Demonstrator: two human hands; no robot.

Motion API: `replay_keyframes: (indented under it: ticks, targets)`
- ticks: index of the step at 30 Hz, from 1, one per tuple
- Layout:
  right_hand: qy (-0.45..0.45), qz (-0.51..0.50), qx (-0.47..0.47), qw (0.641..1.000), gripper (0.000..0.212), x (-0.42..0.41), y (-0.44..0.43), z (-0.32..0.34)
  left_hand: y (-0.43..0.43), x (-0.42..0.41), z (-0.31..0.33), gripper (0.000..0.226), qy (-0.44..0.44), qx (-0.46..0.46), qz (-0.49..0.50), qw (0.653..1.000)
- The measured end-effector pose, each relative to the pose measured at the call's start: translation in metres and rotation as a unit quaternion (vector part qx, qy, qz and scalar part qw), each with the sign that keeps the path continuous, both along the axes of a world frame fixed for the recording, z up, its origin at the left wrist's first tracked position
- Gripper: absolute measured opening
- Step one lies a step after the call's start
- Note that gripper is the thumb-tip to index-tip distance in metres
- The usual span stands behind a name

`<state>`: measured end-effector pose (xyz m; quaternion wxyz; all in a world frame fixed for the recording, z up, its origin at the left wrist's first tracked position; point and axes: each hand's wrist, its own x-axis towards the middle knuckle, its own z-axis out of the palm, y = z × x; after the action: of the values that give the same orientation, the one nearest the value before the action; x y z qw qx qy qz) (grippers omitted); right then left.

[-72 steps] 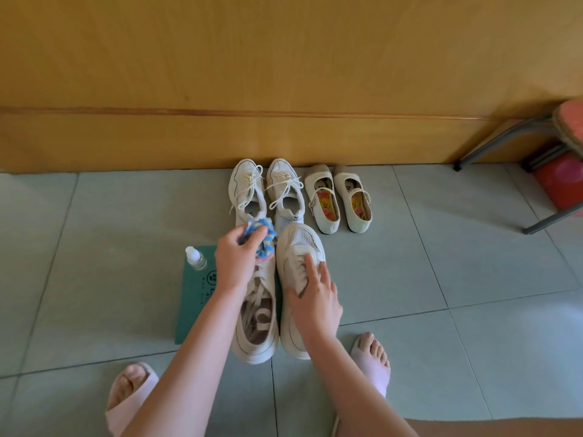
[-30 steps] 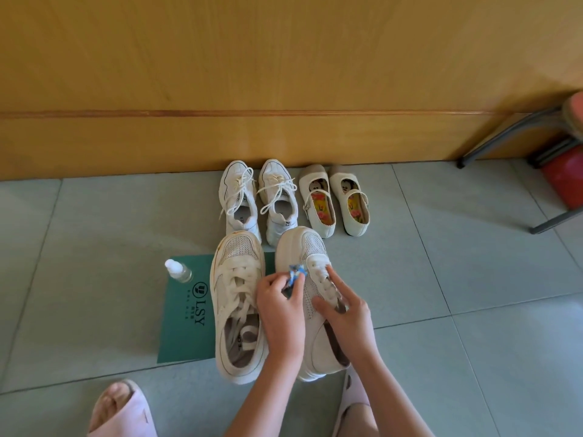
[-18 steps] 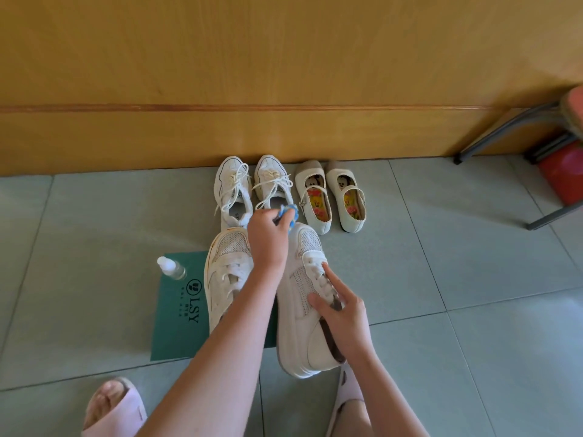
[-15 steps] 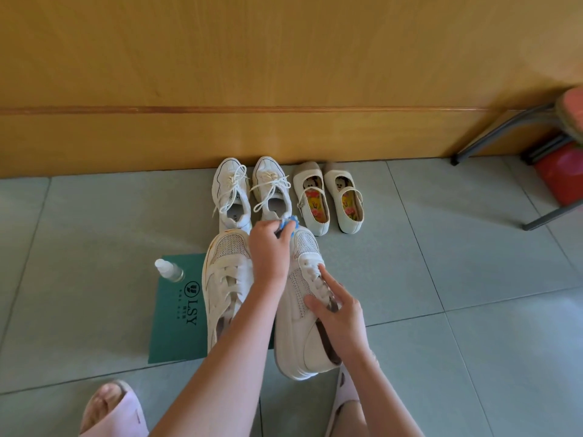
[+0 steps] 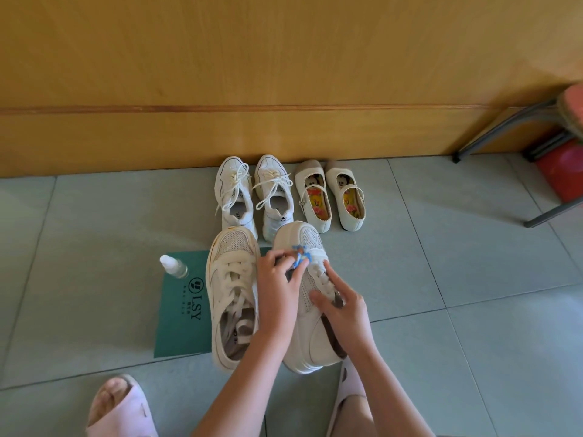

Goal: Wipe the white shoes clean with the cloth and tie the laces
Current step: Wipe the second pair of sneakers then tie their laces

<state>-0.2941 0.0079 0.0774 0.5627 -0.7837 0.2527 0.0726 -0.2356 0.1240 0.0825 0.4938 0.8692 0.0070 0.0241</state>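
On the grey tiled floor (image 5: 410, 357), two white shoes lie side by side, long axes running away from the person, toes toward the wooden wall (image 5: 284, 74). The left shoe (image 5: 233, 298) rests flat, partly on a green card (image 5: 183, 313), its thick flat laces loose across the tongue, its perforated toe edged with a yellowish stain. The right shoe (image 5: 310, 326) is tipped onto its side so its thick pale sole faces left. The left hand (image 5: 277, 288), its grip clenched on a small blue cloth (image 5: 301, 253), presses that cloth to the right shoe's toe end. The right hand (image 5: 344, 305) has its grip around the shoe's laced middle, fingers spread. Beside the card's far corner stands a small bottle (image 5: 173, 266).
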Motion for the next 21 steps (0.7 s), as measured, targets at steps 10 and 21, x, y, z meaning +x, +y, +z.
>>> replay_keyframes:
  ticks: [10,21]
  targets:
    - [-0.005,0.002,0.001,1.0,0.056,0.0,0.0,0.005,0.002,-0.001,0.012,0.018,0.033,-0.081,0.035,0.996]
    - [0.01,0.014,-0.035,0.999,0.056,0.003,0.005,0.001,-0.01,0.128,0.025,0.052,0.083,0.149,-0.205,0.964]
